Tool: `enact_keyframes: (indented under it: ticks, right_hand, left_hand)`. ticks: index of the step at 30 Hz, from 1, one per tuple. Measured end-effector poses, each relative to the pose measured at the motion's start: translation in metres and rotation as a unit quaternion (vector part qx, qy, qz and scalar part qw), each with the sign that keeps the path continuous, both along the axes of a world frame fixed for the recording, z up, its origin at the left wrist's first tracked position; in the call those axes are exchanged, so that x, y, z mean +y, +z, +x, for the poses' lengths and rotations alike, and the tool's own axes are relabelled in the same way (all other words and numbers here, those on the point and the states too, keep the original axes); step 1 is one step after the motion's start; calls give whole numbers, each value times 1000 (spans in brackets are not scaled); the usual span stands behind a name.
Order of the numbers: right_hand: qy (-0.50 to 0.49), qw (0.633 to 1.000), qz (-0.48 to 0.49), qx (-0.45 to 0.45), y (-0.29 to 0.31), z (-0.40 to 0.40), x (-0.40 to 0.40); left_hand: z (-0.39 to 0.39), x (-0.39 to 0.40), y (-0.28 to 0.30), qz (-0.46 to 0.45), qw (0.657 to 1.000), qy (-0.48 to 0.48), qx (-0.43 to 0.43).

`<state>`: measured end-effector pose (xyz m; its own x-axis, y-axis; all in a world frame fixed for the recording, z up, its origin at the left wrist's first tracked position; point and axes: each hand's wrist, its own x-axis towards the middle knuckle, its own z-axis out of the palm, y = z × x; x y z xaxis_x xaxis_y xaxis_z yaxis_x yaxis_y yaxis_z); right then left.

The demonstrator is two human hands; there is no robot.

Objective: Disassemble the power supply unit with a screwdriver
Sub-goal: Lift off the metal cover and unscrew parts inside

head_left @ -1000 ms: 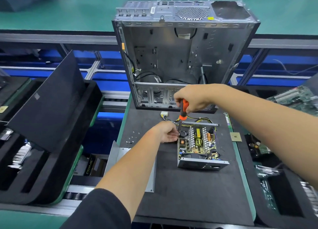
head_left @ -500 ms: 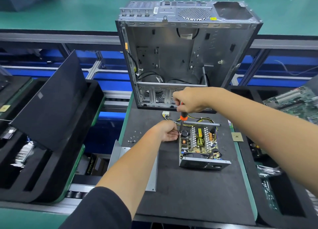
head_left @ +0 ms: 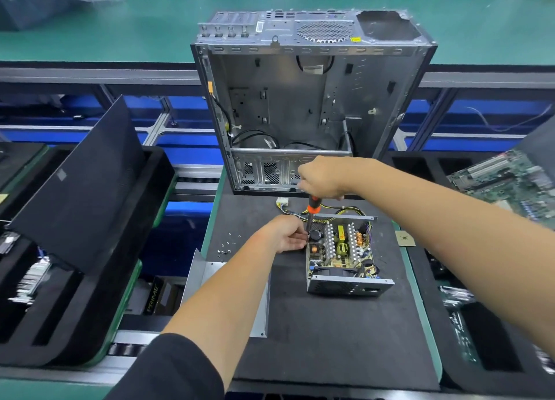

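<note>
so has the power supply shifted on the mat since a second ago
No. The power supply sits the same way beside the loose screws and computer case; only the camera moved.

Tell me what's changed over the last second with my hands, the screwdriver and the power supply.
Little. The right hand keeps gripping the screwdriver, tip down at the power supply's far-left corner; less orange handle shows below the fist now. The left hand stays against the unit's left side. Nothing was let go, and the unit has not moved.
</note>
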<state>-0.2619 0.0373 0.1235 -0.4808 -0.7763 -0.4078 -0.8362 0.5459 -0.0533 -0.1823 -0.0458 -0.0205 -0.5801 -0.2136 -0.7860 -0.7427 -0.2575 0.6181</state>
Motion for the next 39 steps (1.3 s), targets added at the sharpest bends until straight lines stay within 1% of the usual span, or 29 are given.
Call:
enact_keyframes:
  ticks: [4, 8, 9, 11, 13, 14, 16, 19, 22, 25, 27, 29, 31, 37, 39]
  right_hand:
    - [44, 999, 3, -29, 8, -5, 6]
    - [27, 992, -34, -120, 9, -4, 12]
    - [15, 992, -41, -121, 5, -3, 12]
    - [-19, 995, -36, -88, 2, 0, 10]
    - [-68, 997, 5, -47, 2, -1, 7]
    - [-77, 996, 17, -42, 3, -3, 6]
    - [-64, 996, 11, -57, 2, -5, 6]
    - [3, 998, 13, -67, 5, -5, 9]
    - [37, 997, 8, -70, 9, -4, 11]
    - [28, 997, -4, -67, 7, -1, 11]
    - [-14, 998, 5, -64, 6, 2, 10]
    - [-45, 998, 34, -25, 4, 4, 8]
    - [-38, 998, 56, 11, 0, 3, 5]
    - [22, 997, -25, -67, 8, -6, 15]
    - [15, 994, -52, -100, 7, -6, 17]
  left_hand:
    - [2, -1, 0, 9, 1000, 0, 8]
    - [3, 0, -2, 10, 1000, 6, 14]
    - [3, 0, -2, 10, 1000, 4, 14]
    - [4, -1, -1, 12, 1000, 2, 11]
    - [4, -2, -1, 13, 1000, 5, 10]
    - [4, -3, -1, 12, 1000, 6, 10]
    - [5, -3, -2, 12, 1000, 7, 7]
    - [5, -2, -3, 10, 1000, 12, 8]
    - [5, -2, -3, 4, 1000, 7, 9]
    - [4, -1, -4, -2, 1000, -2, 12]
    - [5, -2, -5, -1, 1000, -3, 14]
    - [5, -3, -6, 4, 1000, -1, 17]
    - [5, -3, -8, 5, 1000, 0, 18]
    - [5, -2, -9, -1, 1000, -1, 19]
    - [5, -2, -9, -6, 1000, -1, 16]
